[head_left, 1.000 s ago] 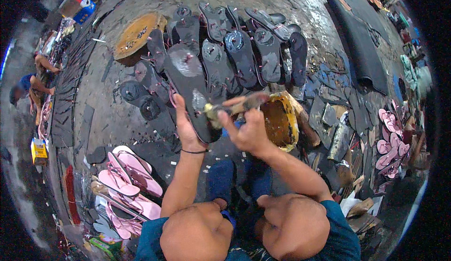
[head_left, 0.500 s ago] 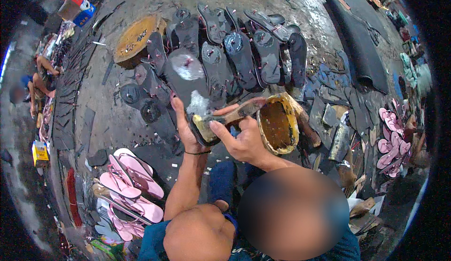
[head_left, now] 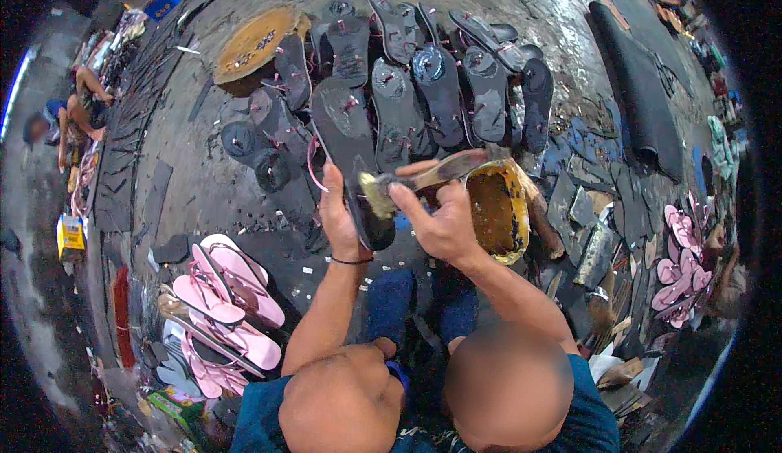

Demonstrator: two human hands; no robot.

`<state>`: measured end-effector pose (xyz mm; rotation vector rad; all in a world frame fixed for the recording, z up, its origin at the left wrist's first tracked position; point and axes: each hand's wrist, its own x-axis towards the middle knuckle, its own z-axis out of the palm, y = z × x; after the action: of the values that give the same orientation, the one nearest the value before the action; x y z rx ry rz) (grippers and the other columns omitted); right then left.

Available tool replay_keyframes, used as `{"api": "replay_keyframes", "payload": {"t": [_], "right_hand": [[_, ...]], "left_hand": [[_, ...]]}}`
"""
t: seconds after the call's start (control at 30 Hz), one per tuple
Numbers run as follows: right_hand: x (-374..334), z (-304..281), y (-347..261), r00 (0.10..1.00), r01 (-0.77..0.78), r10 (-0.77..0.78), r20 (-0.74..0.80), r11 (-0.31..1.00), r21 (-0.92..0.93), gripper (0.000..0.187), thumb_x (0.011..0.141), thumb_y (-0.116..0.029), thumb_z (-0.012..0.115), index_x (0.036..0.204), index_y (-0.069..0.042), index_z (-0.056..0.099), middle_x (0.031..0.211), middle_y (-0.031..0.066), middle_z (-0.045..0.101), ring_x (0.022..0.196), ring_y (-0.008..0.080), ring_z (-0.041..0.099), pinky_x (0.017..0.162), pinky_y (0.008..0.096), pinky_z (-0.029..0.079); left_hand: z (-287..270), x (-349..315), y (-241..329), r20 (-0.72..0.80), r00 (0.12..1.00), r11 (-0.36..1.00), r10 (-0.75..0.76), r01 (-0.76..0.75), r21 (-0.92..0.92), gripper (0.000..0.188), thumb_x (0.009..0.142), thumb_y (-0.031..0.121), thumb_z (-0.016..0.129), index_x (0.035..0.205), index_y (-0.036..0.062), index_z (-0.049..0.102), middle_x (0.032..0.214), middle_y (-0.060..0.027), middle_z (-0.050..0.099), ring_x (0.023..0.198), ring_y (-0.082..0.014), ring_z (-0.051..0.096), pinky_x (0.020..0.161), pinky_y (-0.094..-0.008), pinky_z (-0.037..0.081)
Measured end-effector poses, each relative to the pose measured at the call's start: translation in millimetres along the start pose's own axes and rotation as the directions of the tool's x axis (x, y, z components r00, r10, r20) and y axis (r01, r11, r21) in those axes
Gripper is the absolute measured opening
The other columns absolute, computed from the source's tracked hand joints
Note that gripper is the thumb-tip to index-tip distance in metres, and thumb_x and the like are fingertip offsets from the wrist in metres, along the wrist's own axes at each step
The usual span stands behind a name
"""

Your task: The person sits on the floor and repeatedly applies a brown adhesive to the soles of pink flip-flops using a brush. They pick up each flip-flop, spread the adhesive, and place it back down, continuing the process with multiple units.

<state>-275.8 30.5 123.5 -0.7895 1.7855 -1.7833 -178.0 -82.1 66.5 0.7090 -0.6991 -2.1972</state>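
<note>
My left hand (head_left: 344,225) grips the lower end of a black flip-flop (head_left: 342,119), its underside facing up and its pink strap looping out at the left edge. Closed around the wooden handle of a brush (head_left: 456,165) is my right hand (head_left: 444,221). The brush's yellowish bristles lie against the lower half of the sole. Just right of that hand stands a yellow-rimmed tub (head_left: 523,217) with brown residue inside. Beyond the held flip-flop, several black flip-flops (head_left: 487,98) lie soles up in a cluster, pink strap plugs showing.
A round wooden block (head_left: 265,41) stands at the far left of the cluster. Pink flip-flops are piled at near left (head_left: 236,290) and at right (head_left: 683,261). A rolled black sheet (head_left: 631,86) lies far right, near scattered scraps. Another person (head_left: 77,115) sits at far left.
The held flip-flop has tilted, so its strap shows at the left and the shiny patches look duller. The brush has moved a little up the sole, away from me. The view has shifted slightly.
</note>
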Motion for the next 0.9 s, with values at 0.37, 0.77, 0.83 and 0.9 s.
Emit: {"api": "replay_keyframes", "payload": {"t": [0.37, 0.77, 0.83, 0.9], "right_hand": [[-28.6, 23.3, -19.3, 0.957, -0.163, 0.138, 0.257, 0.983, 0.081, 0.022, 0.089, -0.016, 0.068, 0.105, -0.001, 0.063, 0.096, 0.0079, 0.068, 0.086, 0.0143, 0.063, 0.08, 0.0312, 0.051], [-37.4, -66.3, 35.8, 0.948, -0.293, 0.265, -0.174, 0.942, -0.164, 0.031, 0.098, -0.022, 0.057, 0.117, 0.002, 0.06, 0.113, 0.0086, 0.063, 0.104, 0.0164, 0.058, 0.093, 0.0311, 0.045], [-33.5, -117.7, 43.3, 0.969, -0.126, 0.081, -0.234, 0.974, -0.188, 0.026, 0.096, -0.019, 0.06, 0.112, 0.001, 0.063, 0.109, 0.009, 0.066, 0.094, 0.0185, 0.063, 0.083, 0.0333, 0.051], [-34.3, -142.0, 65.4, 0.984, -0.071, -0.036, -0.174, 0.818, -0.571, 0.03, 0.092, -0.021, 0.065, 0.111, 0.003, 0.062, 0.106, 0.0157, 0.067, 0.094, 0.0246, 0.065, 0.084, 0.0356, 0.052]], "left_hand": [[-103.5, -7.7, 52.7, -0.254, 0.909, 0.91, 0.329, -0.234, 0.342, 0.039, 0.098, 0.032, 0.058, 0.12, 0.001, 0.062, 0.11, -0.0007, 0.062, 0.097, -0.0107, 0.057, 0.088, -0.028, 0.045], [-265.0, 3.0, 107.2, -0.442, 0.597, 0.367, 0.669, 0.252, 0.895, 0.054, 0.084, 0.036, 0.072, 0.12, -0.0013, 0.057, 0.118, -0.0187, 0.062, 0.105, -0.0299, 0.061, 0.094, -0.0404, 0.046], [-184.8, -34.7, 118.4, 0.006, 0.667, -0.084, 0.745, 0.085, 0.993, 0.059, 0.08, 0.031, 0.074, 0.125, -0.0008, 0.054, 0.12, -0.0221, 0.06, 0.111, -0.0362, 0.057, 0.1, -0.0438, 0.042], [-198.2, -78.7, 158.8, 0.219, 0.625, -0.464, 0.749, 0.259, 0.847, 0.064, 0.075, 0.027, 0.076, 0.128, 0.0005, 0.052, 0.126, -0.0234, 0.055, 0.12, -0.0405, 0.048, 0.104, -0.0466, 0.037]]}}
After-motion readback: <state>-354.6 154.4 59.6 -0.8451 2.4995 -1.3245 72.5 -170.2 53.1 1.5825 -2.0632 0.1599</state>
